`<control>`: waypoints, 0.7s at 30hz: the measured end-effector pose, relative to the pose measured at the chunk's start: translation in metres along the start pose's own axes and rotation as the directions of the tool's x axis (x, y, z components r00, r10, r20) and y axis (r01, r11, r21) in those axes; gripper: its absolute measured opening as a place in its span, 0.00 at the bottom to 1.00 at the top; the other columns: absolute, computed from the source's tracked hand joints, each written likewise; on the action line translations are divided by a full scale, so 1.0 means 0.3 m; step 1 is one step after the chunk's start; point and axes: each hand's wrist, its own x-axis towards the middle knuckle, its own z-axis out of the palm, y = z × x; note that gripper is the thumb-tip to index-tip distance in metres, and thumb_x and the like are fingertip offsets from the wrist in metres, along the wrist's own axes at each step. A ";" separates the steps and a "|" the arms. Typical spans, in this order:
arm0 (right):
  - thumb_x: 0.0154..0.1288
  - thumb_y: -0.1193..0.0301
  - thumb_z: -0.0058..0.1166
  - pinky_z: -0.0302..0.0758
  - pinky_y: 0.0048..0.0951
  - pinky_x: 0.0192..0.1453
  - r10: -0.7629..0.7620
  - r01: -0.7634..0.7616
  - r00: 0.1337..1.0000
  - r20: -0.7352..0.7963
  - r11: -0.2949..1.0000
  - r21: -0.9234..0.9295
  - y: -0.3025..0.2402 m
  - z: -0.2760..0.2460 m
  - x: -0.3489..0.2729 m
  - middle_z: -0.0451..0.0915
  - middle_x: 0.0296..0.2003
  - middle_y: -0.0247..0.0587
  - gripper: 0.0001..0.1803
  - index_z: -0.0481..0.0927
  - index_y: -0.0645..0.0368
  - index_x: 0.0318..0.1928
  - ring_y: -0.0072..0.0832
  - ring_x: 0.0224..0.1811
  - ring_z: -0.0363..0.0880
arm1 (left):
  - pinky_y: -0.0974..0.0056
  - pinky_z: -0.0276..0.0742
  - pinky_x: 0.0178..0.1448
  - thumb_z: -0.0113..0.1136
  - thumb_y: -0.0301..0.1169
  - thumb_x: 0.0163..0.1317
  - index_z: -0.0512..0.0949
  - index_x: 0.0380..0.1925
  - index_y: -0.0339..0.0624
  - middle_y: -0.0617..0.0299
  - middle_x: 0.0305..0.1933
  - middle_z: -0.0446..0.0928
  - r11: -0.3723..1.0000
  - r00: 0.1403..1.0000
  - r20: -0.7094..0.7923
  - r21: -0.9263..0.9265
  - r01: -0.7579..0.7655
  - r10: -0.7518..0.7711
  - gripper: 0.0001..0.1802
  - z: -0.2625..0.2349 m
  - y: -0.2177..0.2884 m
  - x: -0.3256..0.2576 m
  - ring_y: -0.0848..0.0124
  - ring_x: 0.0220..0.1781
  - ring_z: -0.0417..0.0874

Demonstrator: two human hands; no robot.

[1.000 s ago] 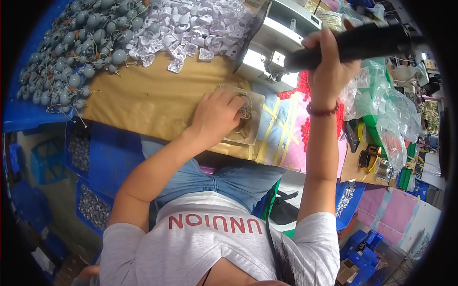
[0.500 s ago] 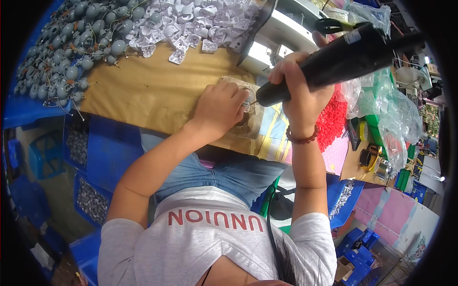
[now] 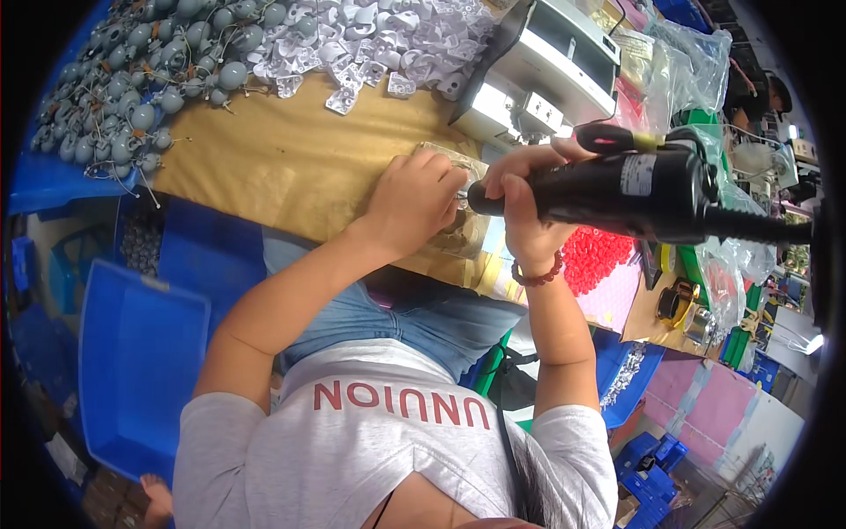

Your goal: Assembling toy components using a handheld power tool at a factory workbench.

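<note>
My right hand (image 3: 530,207) is wrapped round a black power screwdriver (image 3: 608,189), held almost level with its tip toward the left. A coiled black cord runs from its rear end to the right. The tip meets the fingers of my left hand (image 3: 416,196), which are closed and bent over a clear, flat fixture (image 3: 473,236) on the bench. Whatever the left fingertips press on is mostly hidden beneath them.
Grey round parts with wires (image 3: 141,115) heap at the far left beside white plastic pieces (image 3: 370,53). A white machine (image 3: 564,62) stands behind the screwdriver. Red small parts (image 3: 592,260) lie to the right, near a tape roll (image 3: 677,302). A blue bin (image 3: 137,370) is at lower left.
The screwdriver has come down and swung level, its tip now against my left fingers. My left hand keeps its place. A blue bin has appeared at the lower left, with part of another person's bare limb below it.
</note>
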 end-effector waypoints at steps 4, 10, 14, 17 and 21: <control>0.63 0.81 0.54 0.77 0.34 0.36 -0.031 0.033 0.999 0.045 0.999 -0.044 0.011 -0.007 -0.011 0.74 0.30 0.40 0.31 0.58 0.52 0.64 0.27 0.27 0.74 | 0.56 0.72 0.49 0.66 0.30 0.49 0.77 0.40 0.48 0.63 0.40 0.74 1.000 0.999 0.032 -0.004 0.023 -0.022 0.16 -0.006 0.004 0.002 0.62 0.50 0.76; 0.63 0.81 0.55 0.77 0.33 0.36 -0.030 0.031 0.999 0.033 0.998 -0.054 0.031 -0.008 -0.036 0.75 0.30 0.40 0.31 0.59 0.51 0.64 0.27 0.27 0.75 | 0.55 0.73 0.50 0.67 0.29 0.49 0.77 0.40 0.47 0.63 0.40 0.75 1.000 0.999 0.032 -0.009 0.026 -0.025 0.16 -0.015 0.006 0.003 0.61 0.50 0.76; 0.59 0.84 0.58 0.75 0.26 0.35 -0.011 0.012 0.999 0.048 1.000 -0.029 0.018 0.000 -0.028 0.76 0.32 0.40 0.30 0.61 0.58 0.60 0.23 0.30 0.75 | 0.55 0.73 0.50 0.67 0.29 0.48 0.77 0.39 0.47 0.63 0.40 0.75 1.000 0.999 0.020 -0.003 0.028 -0.028 0.16 -0.018 0.010 0.002 0.61 0.49 0.76; 0.57 0.86 0.59 0.74 0.23 0.35 0.028 -0.030 0.999 0.027 0.997 0.075 0.014 0.009 -0.029 0.77 0.34 0.41 0.29 0.63 0.62 0.58 0.21 0.31 0.75 | 0.55 0.73 0.50 0.67 0.29 0.48 0.77 0.39 0.47 0.62 0.40 0.75 0.999 0.999 0.014 -0.009 0.033 -0.033 0.16 -0.014 0.011 -0.001 0.61 0.49 0.76; 0.58 0.87 0.57 0.75 0.23 0.36 0.018 -0.020 1.000 0.017 0.995 0.098 0.002 0.016 -0.017 0.78 0.34 0.41 0.27 0.64 0.62 0.57 0.21 0.32 0.76 | 0.54 0.72 0.49 0.66 0.27 0.47 0.74 0.39 0.46 0.61 0.39 0.74 0.999 1.000 -0.001 -0.037 0.024 -0.024 0.17 -0.013 0.012 0.001 0.58 0.48 0.76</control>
